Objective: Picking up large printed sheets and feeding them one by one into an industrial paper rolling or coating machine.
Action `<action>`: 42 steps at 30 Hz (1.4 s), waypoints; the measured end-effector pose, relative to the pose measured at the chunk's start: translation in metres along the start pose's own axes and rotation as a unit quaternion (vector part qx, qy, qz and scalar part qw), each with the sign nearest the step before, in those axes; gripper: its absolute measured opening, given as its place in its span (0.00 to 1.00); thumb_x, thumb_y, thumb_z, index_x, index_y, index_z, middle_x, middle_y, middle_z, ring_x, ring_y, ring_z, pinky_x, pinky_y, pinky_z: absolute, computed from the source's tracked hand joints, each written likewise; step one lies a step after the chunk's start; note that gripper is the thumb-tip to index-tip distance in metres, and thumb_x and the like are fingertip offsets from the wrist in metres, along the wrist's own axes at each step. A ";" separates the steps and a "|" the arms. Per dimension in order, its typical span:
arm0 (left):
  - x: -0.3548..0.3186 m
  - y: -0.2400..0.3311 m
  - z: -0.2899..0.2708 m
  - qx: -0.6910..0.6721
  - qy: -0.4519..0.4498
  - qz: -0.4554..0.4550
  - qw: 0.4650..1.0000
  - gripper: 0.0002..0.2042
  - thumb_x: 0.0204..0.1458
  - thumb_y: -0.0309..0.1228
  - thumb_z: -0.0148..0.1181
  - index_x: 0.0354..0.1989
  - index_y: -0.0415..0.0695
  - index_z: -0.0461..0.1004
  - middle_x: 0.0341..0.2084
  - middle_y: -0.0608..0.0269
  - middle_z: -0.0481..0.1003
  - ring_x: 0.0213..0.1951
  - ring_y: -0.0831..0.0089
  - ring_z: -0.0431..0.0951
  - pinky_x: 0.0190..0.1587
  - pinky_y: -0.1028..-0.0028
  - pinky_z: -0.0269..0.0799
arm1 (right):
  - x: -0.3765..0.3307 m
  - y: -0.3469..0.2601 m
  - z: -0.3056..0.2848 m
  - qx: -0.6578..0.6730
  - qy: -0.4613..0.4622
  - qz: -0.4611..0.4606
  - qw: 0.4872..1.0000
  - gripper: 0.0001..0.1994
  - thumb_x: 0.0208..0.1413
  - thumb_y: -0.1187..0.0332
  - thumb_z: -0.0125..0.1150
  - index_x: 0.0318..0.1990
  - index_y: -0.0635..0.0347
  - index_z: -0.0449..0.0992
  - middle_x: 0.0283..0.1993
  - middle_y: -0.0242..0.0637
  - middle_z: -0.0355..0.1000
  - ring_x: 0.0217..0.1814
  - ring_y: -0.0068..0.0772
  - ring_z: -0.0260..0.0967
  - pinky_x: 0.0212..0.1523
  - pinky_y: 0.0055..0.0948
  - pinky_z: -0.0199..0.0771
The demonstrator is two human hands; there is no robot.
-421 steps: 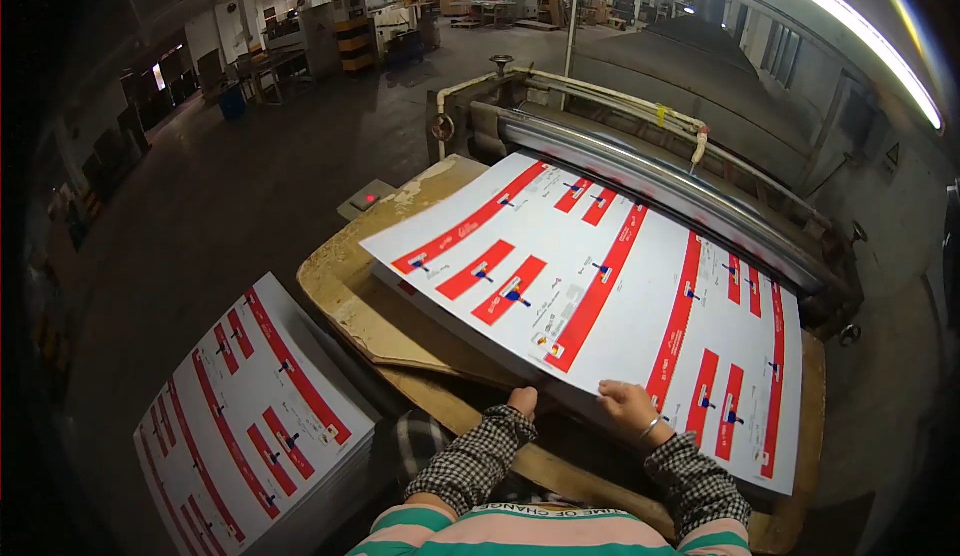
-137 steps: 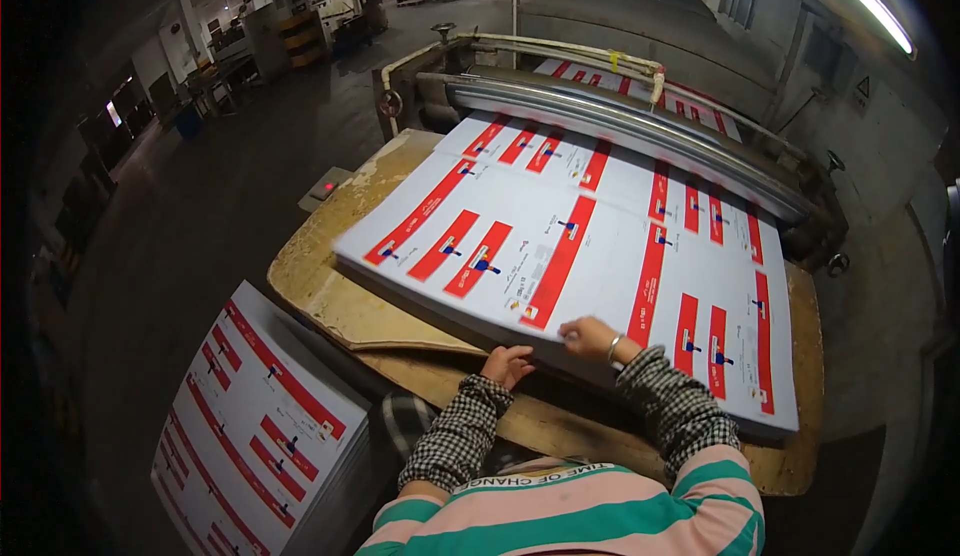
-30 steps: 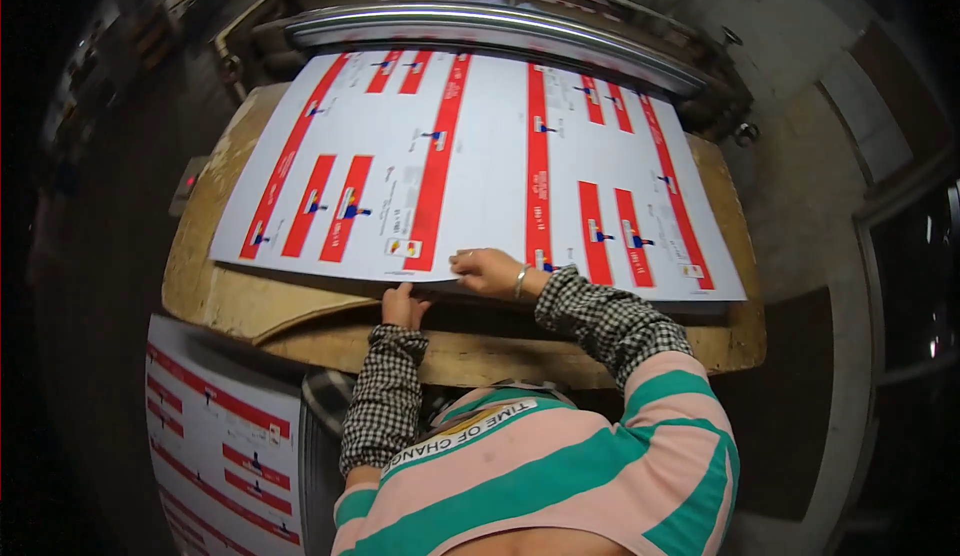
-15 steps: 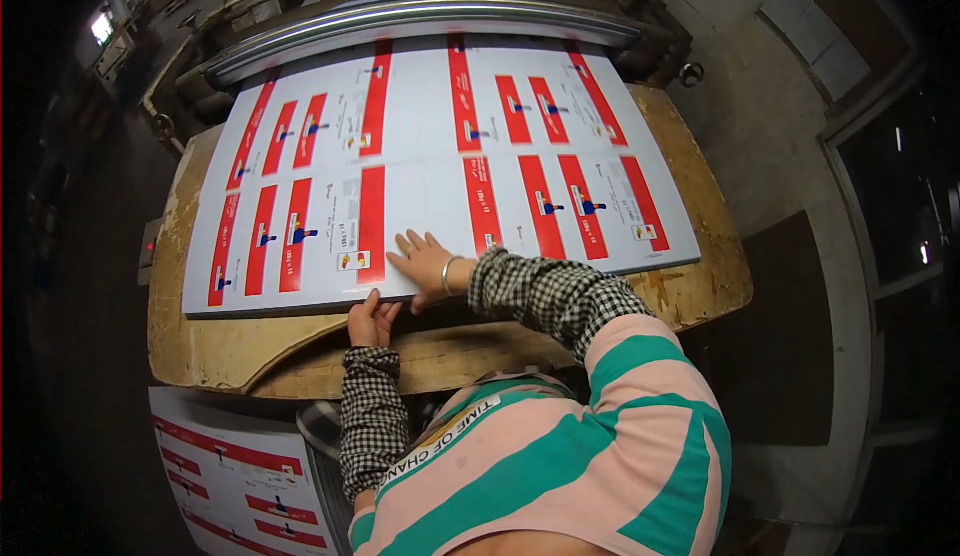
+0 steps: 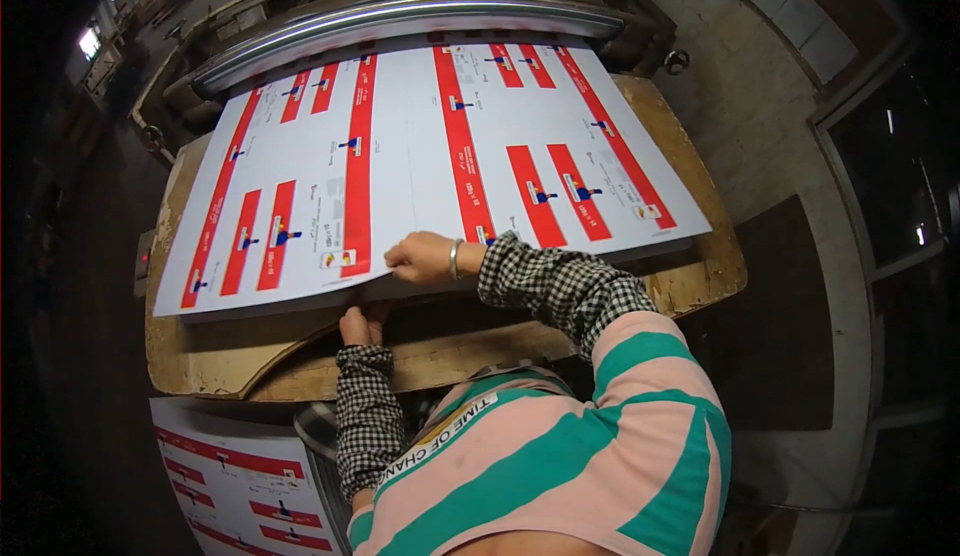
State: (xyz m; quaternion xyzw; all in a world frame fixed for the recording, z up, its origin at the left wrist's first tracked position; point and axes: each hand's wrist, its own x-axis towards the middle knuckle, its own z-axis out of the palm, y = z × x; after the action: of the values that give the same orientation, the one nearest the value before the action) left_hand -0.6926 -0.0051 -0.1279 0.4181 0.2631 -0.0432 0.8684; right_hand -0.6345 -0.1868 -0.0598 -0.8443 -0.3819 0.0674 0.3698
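A large white printed sheet (image 5: 410, 146) with red bands and small blue marks lies over a stack of sheets, its far end at a metal roller (image 5: 420, 18). My right hand (image 5: 425, 258), with a bracelet at the wrist, pinches the sheet's near edge around the middle. That edge is lifted a little and bowed. Just below and left of it, my left hand (image 5: 360, 325) is curled in front of the stack's near side. Shadow and the hand itself hide what its fingers hold.
Under the stack is a worn wooden board (image 5: 205, 356) with a curved cut-out at the front. Another stack of printed sheets (image 5: 235, 431) stands lower left. A roller machine with a handwheel (image 5: 677, 62) spans the far side. A framed glass door (image 5: 890, 186) is at right.
My right hand went from lying flat on the stack to pinching the sheet's near edge. The top sheet shows a shifted print and a raised near edge. My left hand moved slightly lower.
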 end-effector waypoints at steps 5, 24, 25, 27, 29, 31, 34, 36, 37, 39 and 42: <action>0.007 -0.003 -0.010 0.001 -0.066 0.026 0.997 0.13 0.46 0.27 0.43 0.39 0.34 0.62 0.36 0.51 0.68 0.36 0.58 0.71 0.38 0.57 0.69 | 0.000 0.016 0.019 -0.039 -0.052 0.060 0.996 0.10 0.38 0.63 0.51 0.26 0.56 0.74 0.27 0.43 0.70 0.31 0.43 0.67 0.33 0.36 0.66; -0.008 -0.012 -0.016 0.031 -0.036 -0.142 0.989 0.12 0.42 0.30 0.56 0.33 0.36 0.66 0.31 0.57 0.69 0.32 0.67 0.70 0.34 0.71 0.68 | -0.008 0.039 0.014 0.039 -0.126 0.167 0.977 0.12 0.40 0.68 0.49 0.34 0.62 0.71 0.35 0.47 0.68 0.34 0.43 0.66 0.36 0.33 0.66; -0.009 -0.013 -0.016 0.021 -0.023 -0.120 0.992 0.13 0.44 0.30 0.53 0.35 0.35 0.65 0.32 0.55 0.69 0.34 0.65 0.71 0.36 0.68 0.68 | -0.004 0.024 -0.001 0.068 -0.080 0.131 0.986 0.10 0.42 0.70 0.46 0.33 0.62 0.70 0.31 0.47 0.69 0.30 0.46 0.67 0.33 0.35 0.67; -0.010 -0.011 -0.009 0.009 -0.018 -0.100 0.995 0.13 0.45 0.29 0.50 0.37 0.34 0.65 0.33 0.54 0.69 0.36 0.63 0.71 0.38 0.65 0.69 | -0.005 0.008 -0.010 0.043 -0.029 0.082 0.995 0.10 0.42 0.70 0.45 0.33 0.62 0.70 0.31 0.47 0.69 0.31 0.46 0.66 0.34 0.35 0.66; -0.020 -0.002 0.011 0.024 0.067 -0.106 0.992 0.13 0.47 0.26 0.43 0.40 0.32 0.63 0.35 0.51 0.69 0.37 0.60 0.71 0.41 0.59 0.68 | -0.013 0.000 -0.007 0.044 0.000 0.069 0.997 0.10 0.43 0.70 0.45 0.33 0.62 0.70 0.33 0.47 0.69 0.33 0.46 0.66 0.35 0.35 0.66; -0.032 0.008 0.022 0.078 0.075 -0.111 0.988 0.13 0.46 0.25 0.42 0.40 0.31 0.63 0.34 0.50 0.68 0.36 0.60 0.71 0.40 0.59 0.68 | -0.024 0.007 0.017 0.066 0.009 0.081 0.994 0.10 0.43 0.70 0.46 0.33 0.63 0.70 0.35 0.48 0.68 0.36 0.47 0.66 0.39 0.34 0.66; -0.020 -0.003 0.007 0.060 0.045 -0.082 0.994 0.12 0.45 0.25 0.42 0.37 0.30 0.63 0.31 0.48 0.68 0.33 0.60 0.72 0.37 0.60 0.70 | -0.036 0.023 0.044 0.089 0.019 0.083 0.992 0.11 0.42 0.70 0.49 0.34 0.64 0.70 0.39 0.48 0.67 0.41 0.47 0.64 0.43 0.32 0.64; -0.011 -0.006 -0.010 0.134 0.043 -0.103 0.985 0.11 0.45 0.25 0.43 0.34 0.30 0.63 0.29 0.49 0.68 0.33 0.61 0.72 0.36 0.61 0.70 | -0.036 0.011 0.041 0.054 -0.006 0.046 0.997 0.10 0.41 0.69 0.52 0.31 0.66 0.70 0.42 0.48 0.65 0.45 0.46 0.62 0.45 0.32 0.63; 0.008 -0.026 -0.038 0.089 0.024 -0.092 0.991 0.10 0.46 0.27 0.45 0.34 0.32 0.63 0.29 0.53 0.68 0.34 0.63 0.72 0.36 0.63 0.69 | -0.030 0.012 0.043 0.049 -0.011 0.019 0.999 0.10 0.41 0.69 0.51 0.30 0.65 0.70 0.40 0.47 0.66 0.42 0.44 0.63 0.43 0.31 0.64; 0.000 -0.020 -0.014 0.063 -0.003 -0.091 0.994 0.11 0.47 0.29 0.46 0.35 0.34 0.63 0.29 0.54 0.68 0.34 0.64 0.72 0.36 0.64 0.69 | -0.027 0.038 0.038 0.073 -0.047 0.057 0.995 0.09 0.40 0.70 0.51 0.30 0.63 0.70 0.36 0.45 0.68 0.37 0.40 0.66 0.38 0.30 0.66; -0.009 -0.011 -0.009 0.054 -0.025 -0.087 0.994 0.13 0.49 0.33 0.48 0.39 0.36 0.62 0.34 0.55 0.68 0.36 0.65 0.71 0.37 0.64 0.69 | 0.010 0.050 0.019 0.049 -0.061 0.241 0.967 0.10 0.38 0.68 0.51 0.31 0.60 0.71 0.32 0.45 0.69 0.32 0.38 0.67 0.35 0.29 0.66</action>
State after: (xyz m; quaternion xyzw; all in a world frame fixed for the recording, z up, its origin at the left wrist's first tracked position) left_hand -0.7073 -0.0069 -0.1353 0.4385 0.2744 -0.1433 0.8437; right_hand -0.6057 -0.1906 -0.1058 -0.8865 -0.1857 0.2245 0.3595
